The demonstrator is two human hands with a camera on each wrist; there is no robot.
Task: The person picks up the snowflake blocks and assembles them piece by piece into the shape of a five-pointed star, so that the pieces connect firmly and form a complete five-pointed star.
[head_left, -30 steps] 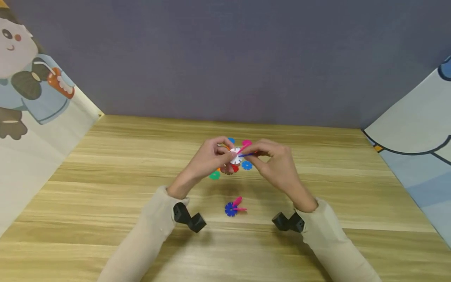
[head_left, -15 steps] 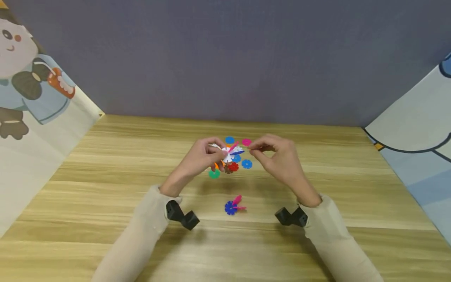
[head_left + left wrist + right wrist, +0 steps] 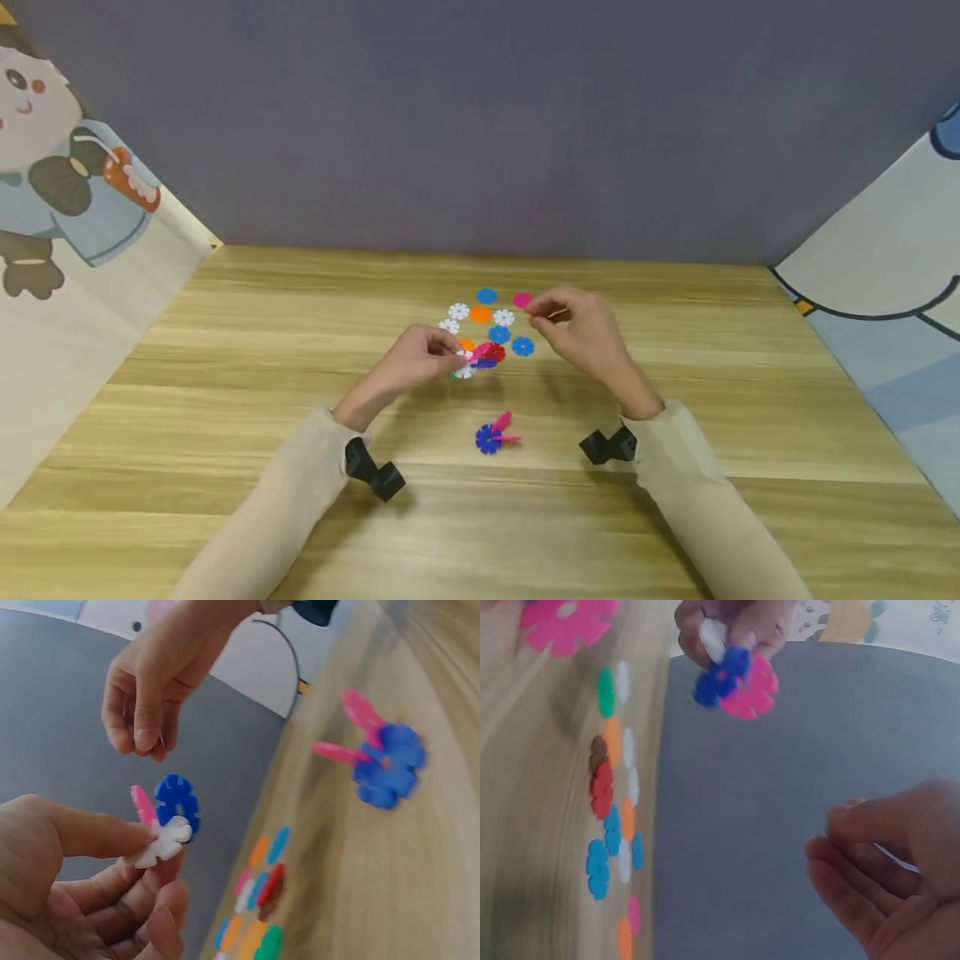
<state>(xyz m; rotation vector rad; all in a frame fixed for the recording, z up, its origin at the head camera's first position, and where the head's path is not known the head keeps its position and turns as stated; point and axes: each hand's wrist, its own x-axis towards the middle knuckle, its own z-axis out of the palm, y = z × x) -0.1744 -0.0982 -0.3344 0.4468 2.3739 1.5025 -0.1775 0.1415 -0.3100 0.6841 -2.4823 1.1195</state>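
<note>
Above the near side of the scattered discs, my left hand [image 3: 412, 362] pinches a white snowflake disc [image 3: 166, 841] between thumb and fingers. Slotted into its edge, a pink disc [image 3: 751, 690] and a dark blue disc [image 3: 178, 799] stick out at angles. My right hand [image 3: 585, 337] hovers to the right, its fingers loosely curled and the thumb near the fingertips, holding nothing. Closer to me on the table lies a second joined piece: a dark blue disc [image 3: 488, 439] with two pink discs [image 3: 502, 422] standing out from it.
Loose notched discs lie in a cluster on the wooden table [image 3: 225, 375]: several white and blue ones, orange discs [image 3: 480, 314], a red disc [image 3: 601, 791], a brown disc [image 3: 598, 754], a green disc [image 3: 605, 692]. A grey panel [image 3: 480, 125] rises behind.
My right hand has let go of the joined piece and drawn away to the right. My left hand has carried that piece left and nearer to me, uncovering more loose discs.
</note>
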